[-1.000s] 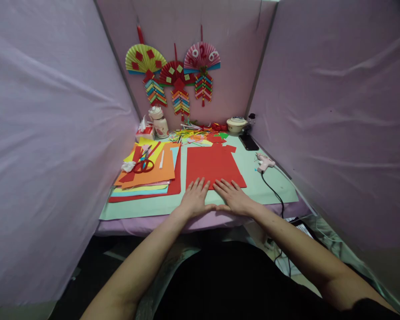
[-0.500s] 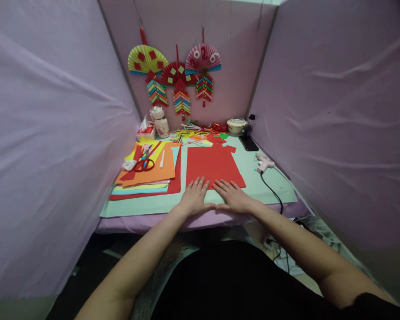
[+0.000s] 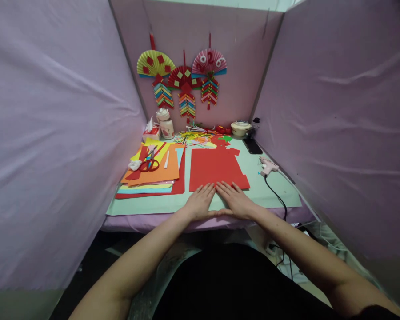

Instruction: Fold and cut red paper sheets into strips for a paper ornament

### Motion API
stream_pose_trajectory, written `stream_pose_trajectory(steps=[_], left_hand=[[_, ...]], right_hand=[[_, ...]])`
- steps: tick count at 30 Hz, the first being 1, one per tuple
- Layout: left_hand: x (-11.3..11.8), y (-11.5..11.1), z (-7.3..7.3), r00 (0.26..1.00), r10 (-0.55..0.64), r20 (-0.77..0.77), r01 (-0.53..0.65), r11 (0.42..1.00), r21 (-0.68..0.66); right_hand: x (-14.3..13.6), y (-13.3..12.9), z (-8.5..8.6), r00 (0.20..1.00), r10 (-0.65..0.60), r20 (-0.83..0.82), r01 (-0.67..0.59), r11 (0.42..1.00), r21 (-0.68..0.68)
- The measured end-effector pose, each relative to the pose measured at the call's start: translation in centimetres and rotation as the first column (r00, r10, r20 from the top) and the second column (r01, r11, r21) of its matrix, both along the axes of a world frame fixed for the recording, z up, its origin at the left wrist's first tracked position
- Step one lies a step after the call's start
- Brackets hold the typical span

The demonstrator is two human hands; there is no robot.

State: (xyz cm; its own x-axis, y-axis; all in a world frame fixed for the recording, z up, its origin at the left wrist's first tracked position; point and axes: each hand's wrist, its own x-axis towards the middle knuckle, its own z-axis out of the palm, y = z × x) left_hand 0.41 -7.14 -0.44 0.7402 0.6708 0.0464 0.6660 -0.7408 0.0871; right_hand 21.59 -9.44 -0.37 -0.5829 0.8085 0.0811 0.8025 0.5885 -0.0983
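Note:
Red paper [image 3: 216, 168] lies flat in the middle of the table, with small cut red pieces along its far edge. My left hand [image 3: 201, 202] rests flat with fingers stretched out, its fingertips on the near edge of the paper. Beside it my right hand [image 3: 234, 201] lies flat in the same way, fingertips also at that edge. The two thumbs meet near the table's front edge, and the forefingers almost touch. Neither hand grips anything. To the left is a stack of coloured paper [image 3: 153, 181] with red-handled scissors [image 3: 149, 165] on top.
A pink glue gun [image 3: 269, 166] with a black cord and a phone [image 3: 252, 146] lie at right. Along the back are a tissue box [image 3: 151, 132], a jar [image 3: 166, 124], paper scraps [image 3: 200, 137] and a lidded bowl [image 3: 241, 128]. Paper fan decorations [image 3: 156, 63] hang on the back wall.
My hands have drawn closer together at the fingertips, both still flat. The whole view has shifted slightly, so things appear further right.

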Motion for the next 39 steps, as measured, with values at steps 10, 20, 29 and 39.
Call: stream_pose_trajectory(steps=[10,20,29,39], left_hand=[[-1.3,0.2,0.2,0.998,-0.019,0.057,0.021,0.999,-0.049],[-2.3,0.4,0.9,1.0,-0.004,0.024,0.007,0.994,-0.112],[-4.1,-0.4,1.4,0.997,0.073,0.023,-0.072,0.997,-0.041],[-4.4,-0.6,1.3,0.997,0.08,0.02,-0.078,0.995,-0.069]], right_hand=[[-0.6,-0.5,-0.7,1.0,-0.016,-0.022,0.016,1.0,-0.02],[-1.5,-0.2,0.2,0.998,-0.052,-0.047,0.052,0.999,-0.002],[-1.7,-0.5,0.2,0.999,-0.037,-0.022,0.036,0.998,-0.049],[-2.6,-0.2,0.7,0.999,-0.025,-0.037,0.025,0.999,-0.021]])
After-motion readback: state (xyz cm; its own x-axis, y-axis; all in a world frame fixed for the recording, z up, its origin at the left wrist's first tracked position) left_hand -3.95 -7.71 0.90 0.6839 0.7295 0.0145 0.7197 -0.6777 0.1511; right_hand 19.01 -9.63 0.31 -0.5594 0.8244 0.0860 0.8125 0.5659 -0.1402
